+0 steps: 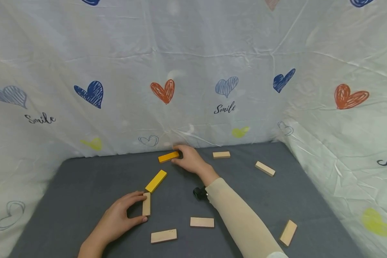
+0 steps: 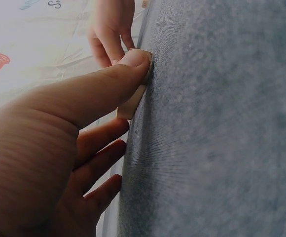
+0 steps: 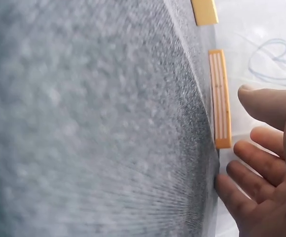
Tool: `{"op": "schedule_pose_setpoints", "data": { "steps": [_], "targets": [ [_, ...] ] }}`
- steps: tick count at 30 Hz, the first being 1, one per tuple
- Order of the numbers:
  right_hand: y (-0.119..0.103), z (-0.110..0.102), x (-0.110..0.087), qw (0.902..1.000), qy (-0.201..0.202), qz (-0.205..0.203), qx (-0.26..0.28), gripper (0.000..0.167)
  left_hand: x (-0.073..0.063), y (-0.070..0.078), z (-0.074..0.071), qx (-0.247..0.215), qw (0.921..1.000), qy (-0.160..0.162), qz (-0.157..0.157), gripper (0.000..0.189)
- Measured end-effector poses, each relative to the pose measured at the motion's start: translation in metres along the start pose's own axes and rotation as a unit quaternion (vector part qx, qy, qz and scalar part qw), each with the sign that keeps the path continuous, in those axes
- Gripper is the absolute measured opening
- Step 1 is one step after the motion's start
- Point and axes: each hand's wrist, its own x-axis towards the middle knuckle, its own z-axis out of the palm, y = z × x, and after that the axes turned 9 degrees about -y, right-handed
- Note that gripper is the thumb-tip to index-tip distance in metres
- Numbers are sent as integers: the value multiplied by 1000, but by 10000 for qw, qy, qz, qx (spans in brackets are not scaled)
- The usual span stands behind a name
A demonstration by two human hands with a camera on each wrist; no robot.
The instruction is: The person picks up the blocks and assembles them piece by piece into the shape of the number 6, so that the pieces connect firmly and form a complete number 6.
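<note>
My left hand [image 1: 117, 216] holds a plain wooden block [image 1: 146, 204] lengthwise, thumb at its near end and fingertips at the far end. In the left wrist view the thumb [image 2: 133, 58] overlaps this block [image 2: 129, 104]. A yellow block [image 1: 156, 181] lies slanted, its near end right at the wooden block's far end. By the back edge lies an orange block [image 1: 168, 157] with striped sides. At its right end is my right hand [image 1: 190, 159], thumb and fingers spread apart. In the right wrist view a gap shows between that thumb [image 3: 261, 101] and the orange block [image 3: 220, 98].
Several more plain blocks lie about the grey cloth [image 1: 116, 179]: one at the back [image 1: 221, 154], others at right and in front, such as a front block [image 1: 163, 236]. A dark round object [image 1: 200, 193] sits at the right wrist. A heart-printed sheet [image 1: 193, 64] hangs behind.
</note>
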Motion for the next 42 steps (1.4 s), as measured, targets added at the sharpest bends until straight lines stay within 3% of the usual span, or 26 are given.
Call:
{"op": "schedule_pose_setpoints", "data": {
  "steps": [12,42],
  "targets": [
    [13,2,10,9999,-75,-52,77,53,0,2,-1,-73,9999,-72,-62,69],
    [14,2,16,9997,61,-93,218,39,-1,-2,0,-84,9999,72,40,65]
  ]
}}
